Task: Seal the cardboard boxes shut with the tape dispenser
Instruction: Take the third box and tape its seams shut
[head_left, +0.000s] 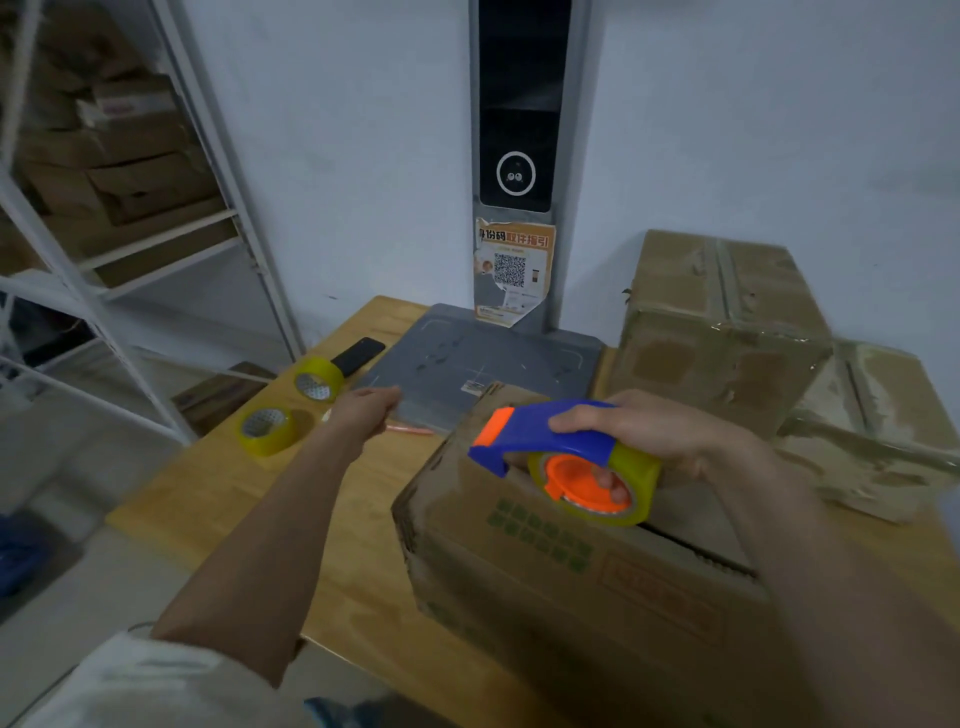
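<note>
Brown cardboard fills the near right: the box (561, 561) sits on the table (249, 499), its top flaps not yet flat, with a dark seam running from its near right corner up toward the far left. That seam is the line the tape has to follow. Two taped boxes (722, 332) stand behind it, well apart from the work.

The dispenser (566, 457) is right over the seam's middle, its blue handle and orange blade pointing left and away, roughly along the seam. The right hand (654, 431) is clamped on it, fingers over the handle and through the orange hub. It is the nearer hand by far.

The left hand (363, 410) reaches out over the table's far side, beside the box, loosely curled and holding nothing. Two spare rolls (291, 410) lie left of it.

My judgement: the left hand must come back to press the flaps.
</note>
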